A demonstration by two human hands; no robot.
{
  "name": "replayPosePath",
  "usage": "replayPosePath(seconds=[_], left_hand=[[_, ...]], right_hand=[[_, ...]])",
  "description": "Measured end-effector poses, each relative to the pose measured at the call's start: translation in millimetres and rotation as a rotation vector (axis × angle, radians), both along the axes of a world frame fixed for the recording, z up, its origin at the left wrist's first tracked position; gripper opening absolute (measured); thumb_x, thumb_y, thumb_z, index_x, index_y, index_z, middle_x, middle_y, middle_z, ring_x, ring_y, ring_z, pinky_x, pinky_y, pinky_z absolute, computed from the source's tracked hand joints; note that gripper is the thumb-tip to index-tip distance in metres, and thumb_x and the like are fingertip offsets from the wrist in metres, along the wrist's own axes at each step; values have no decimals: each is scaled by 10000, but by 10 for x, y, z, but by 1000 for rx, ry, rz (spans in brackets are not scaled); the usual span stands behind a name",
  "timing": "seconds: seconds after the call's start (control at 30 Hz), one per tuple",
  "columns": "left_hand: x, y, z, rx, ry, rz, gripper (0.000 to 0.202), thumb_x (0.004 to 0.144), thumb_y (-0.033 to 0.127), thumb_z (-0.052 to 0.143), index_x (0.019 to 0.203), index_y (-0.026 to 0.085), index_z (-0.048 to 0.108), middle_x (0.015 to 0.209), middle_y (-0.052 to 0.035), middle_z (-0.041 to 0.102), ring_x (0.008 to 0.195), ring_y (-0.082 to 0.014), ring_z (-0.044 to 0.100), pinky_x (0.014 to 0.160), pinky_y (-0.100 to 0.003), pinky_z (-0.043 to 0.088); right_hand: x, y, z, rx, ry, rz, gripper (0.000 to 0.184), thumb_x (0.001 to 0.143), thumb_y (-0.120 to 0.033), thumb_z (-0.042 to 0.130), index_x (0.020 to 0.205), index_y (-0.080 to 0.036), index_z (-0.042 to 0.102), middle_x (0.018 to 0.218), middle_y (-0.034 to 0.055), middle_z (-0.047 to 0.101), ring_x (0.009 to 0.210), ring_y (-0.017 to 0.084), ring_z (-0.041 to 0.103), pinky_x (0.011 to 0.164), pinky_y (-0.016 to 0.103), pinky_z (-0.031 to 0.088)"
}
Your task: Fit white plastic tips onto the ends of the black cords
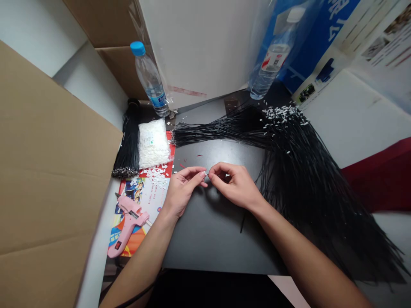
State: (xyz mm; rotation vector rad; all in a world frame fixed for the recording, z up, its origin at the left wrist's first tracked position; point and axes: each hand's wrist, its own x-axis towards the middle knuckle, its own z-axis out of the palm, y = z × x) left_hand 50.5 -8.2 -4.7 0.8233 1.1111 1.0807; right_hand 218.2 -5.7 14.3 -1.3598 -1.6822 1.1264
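My left hand [184,188] pinches a small white plastic connector [205,173] between thumb and index finger. Close beside it, my right hand [234,183] is closed in a pinch on a thin black wire [242,224], whose loose part hangs below the palm. Fingertips of both hands almost meet over the dark table [205,244]; whether the wire tip is inside the connector is too small to tell. Behind the hands lies a bundle of black wires [218,130] with bare-looking tips at its left end. To the right spreads a large heap of black wires [298,179] with white connectors [284,115] on their ends.
On the left are a bag of white connectors [154,145], loose connectors [156,174], a pink glue gun [130,220] on a printed sheet [154,194], and another wire bundle [128,141]. Two water bottles, blue-capped [149,79] and white-capped [272,57], stand behind. Cardboard [48,171] borders the left.
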Motion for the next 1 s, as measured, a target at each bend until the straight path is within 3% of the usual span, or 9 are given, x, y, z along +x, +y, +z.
replayPosePath(seconds=[0.47,1.0], left_hand=[[2,0,-12,8,1,-18,231,712,319,853,864,162,779,760,0,739,610,-81,667,673,-199,507],[42,-16,34,91,134,8,252,706,328,834,853,151,732,804,-20,744,643,-123,701,666,-242,566]], right_hand=[[19,9,-17,2,4,20,143,835,-245,584,781,-160,685,670,-10,659,563,85,536,529,202,394],[-2,-10,-48,30,-44,-27,109,806,-207,593,759,-157,677,638,-22,648,526,66,504,514,189,379]])
